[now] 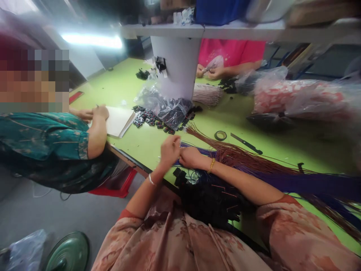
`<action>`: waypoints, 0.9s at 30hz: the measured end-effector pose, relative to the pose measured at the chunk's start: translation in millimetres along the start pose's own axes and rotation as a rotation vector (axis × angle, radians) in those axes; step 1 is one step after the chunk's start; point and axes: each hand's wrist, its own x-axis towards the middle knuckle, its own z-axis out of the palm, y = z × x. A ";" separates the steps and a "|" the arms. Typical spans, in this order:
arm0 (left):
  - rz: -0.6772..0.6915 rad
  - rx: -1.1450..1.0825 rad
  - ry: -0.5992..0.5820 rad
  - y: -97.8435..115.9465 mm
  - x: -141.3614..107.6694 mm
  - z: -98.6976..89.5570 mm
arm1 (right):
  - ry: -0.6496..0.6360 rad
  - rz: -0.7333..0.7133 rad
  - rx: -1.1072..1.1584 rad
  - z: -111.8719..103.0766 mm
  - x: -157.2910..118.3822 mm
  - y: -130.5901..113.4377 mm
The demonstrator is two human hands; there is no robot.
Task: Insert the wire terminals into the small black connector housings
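My left hand (170, 151), with a silver bangle on the wrist, is closed over the table's front edge; what its fingers hold is too small to name. Close beside it, my right hand (191, 157) is closed too, at the left ends of the blue wires (270, 180), its grip unclear. Brown wires (234, 155) fan out behind it. Below my hands a heap of black pieces (208, 199) lies at the table edge. Small black connectors (146, 117) are scattered beyond, beside a clear plastic bag (173, 113).
A roll of tape (220, 135) and a blade-like tool (246, 143) lie on the green table (270, 137). At the left a person in teal (56, 133) has hands by a paper pad (118, 120). Another person in pink (231, 52) works opposite. Bagged red-and-white items (299, 98) sit at right.
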 end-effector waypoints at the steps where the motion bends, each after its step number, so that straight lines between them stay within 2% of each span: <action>1: -0.015 0.079 0.066 -15.8 18.8 -7.9 | 0.020 -0.005 -0.001 0.3 -1.3 0.5; 4: -0.050 0.336 0.123 -55.9 63.8 -21.7 | 0.077 0.008 0.083 -0.6 -3.7 3.2; 6: -0.042 0.431 0.067 -71.0 79.9 -23.2 | 0.109 0.024 0.204 -2.1 -4.1 5.8; 9: 0.010 0.538 -0.019 -76.3 85.6 -21.1 | 0.154 0.025 0.397 -3.7 -4.3 9.8; 14: 0.033 0.586 -0.044 -64.9 72.9 -31.6 | 0.209 0.052 0.646 -2.4 -5.4 16.9; 17: 0.027 0.415 -0.055 -55.9 58.5 -46.8 | 0.241 0.052 0.736 -1.8 -7.4 19.8; 21: -0.097 0.039 -0.204 -41.5 30.1 -60.1 | 0.272 0.038 0.796 -3.5 -12.8 19.3; 25: -0.338 -0.323 -0.384 -27.5 3.6 -54.8 | 0.314 0.035 0.831 -4.7 -18.2 16.3; 27: -0.449 -0.514 -0.405 -22.9 -4.3 -46.9 | 0.325 0.021 0.843 -4.7 -19.8 15.1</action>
